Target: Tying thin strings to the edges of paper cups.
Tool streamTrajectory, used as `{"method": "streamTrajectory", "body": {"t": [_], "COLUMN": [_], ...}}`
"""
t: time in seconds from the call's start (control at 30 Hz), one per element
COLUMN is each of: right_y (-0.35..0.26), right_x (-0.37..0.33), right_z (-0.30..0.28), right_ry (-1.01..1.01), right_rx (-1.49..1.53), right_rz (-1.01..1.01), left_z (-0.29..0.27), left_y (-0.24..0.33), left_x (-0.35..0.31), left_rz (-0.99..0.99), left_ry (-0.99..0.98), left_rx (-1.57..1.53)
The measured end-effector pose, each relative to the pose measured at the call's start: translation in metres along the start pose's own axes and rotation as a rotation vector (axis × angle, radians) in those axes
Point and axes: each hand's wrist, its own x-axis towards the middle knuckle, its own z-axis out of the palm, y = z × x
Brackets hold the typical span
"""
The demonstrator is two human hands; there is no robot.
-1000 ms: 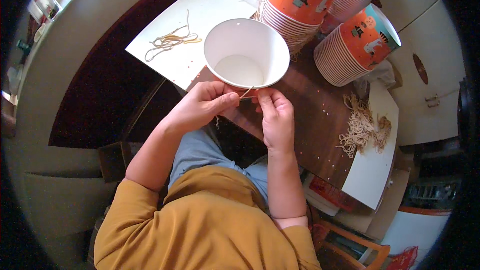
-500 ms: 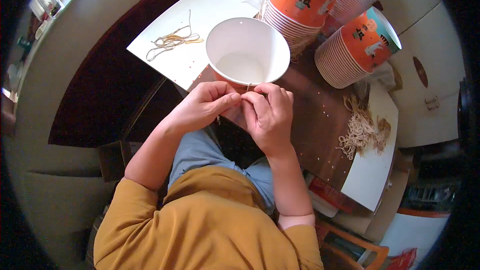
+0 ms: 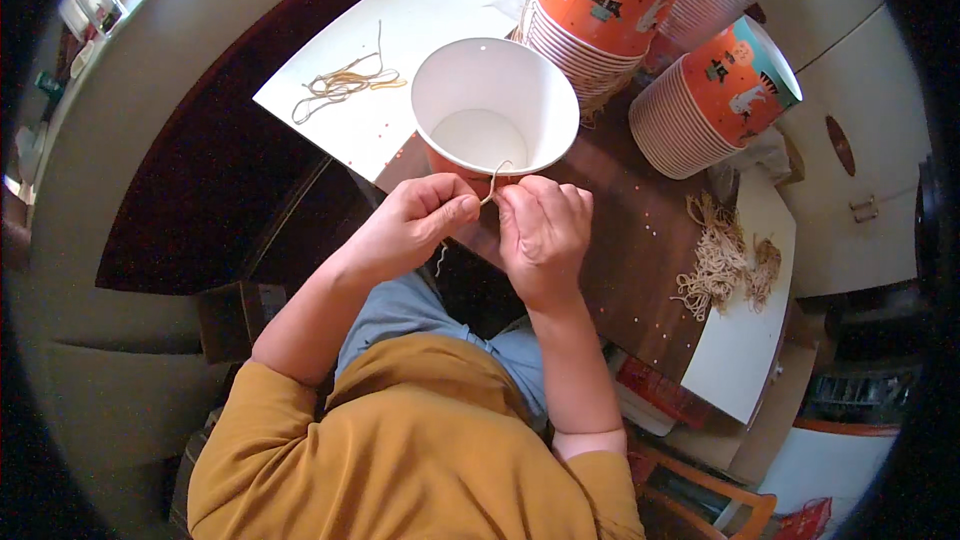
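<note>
A paper bucket, white inside and orange outside, stands in front of me with its mouth tilted toward me. Just below its near rim, my left hand pinches a thin beige cord. The cord's upper end curves over by the rim, and a loose tail dangles below that hand. Close beside it, my right hand has its fingers closed against the bucket's near side. What its fingertips grip is hidden. A small hole shows in the far wall under the rim.
Stacked orange paper buckets stand behind, with another stack to the right. Cut cords lie in a heap on the right of the brown and white table. More cords lie at the left. Small dots are scattered about.
My hands have drawn slightly apart and a little lower. More of the cord now shows between them, its end curling up over the rim. The bucket has barely moved.
</note>
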Motion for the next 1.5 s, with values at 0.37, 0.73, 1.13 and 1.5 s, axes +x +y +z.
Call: {"method": "streamTrajectory", "body": {"t": [0.37, 0.73, 1.13, 1.5], "right_y": [-0.004, -0.018, 0.038, 0.084], "right_x": [-0.017, -0.007, 0.016, -0.002], "right_z": [-0.012, -0.001, -0.042, -0.128], "right_ry": [-0.029, 0.153, -0.028, -0.323], "right_rx": [0.109, 0.149, 0.126, 0.027], "right_rz": [0.097, -0.111, -0.152, -0.117], "left_z": [-0.006, 0.013, 0.017, -0.025], "left_y": [0.01, 0.048, 0.078, 0.079], "left_x": [-0.031, -0.041, -0.049, -0.03], "left_rz": [-0.092, 0.168, -0.018, -0.256], "left_ry": [0.019, -0.02, -0.298, -0.567], "left_rx": [0.005, 0.348, 0.157, 0.613]}}
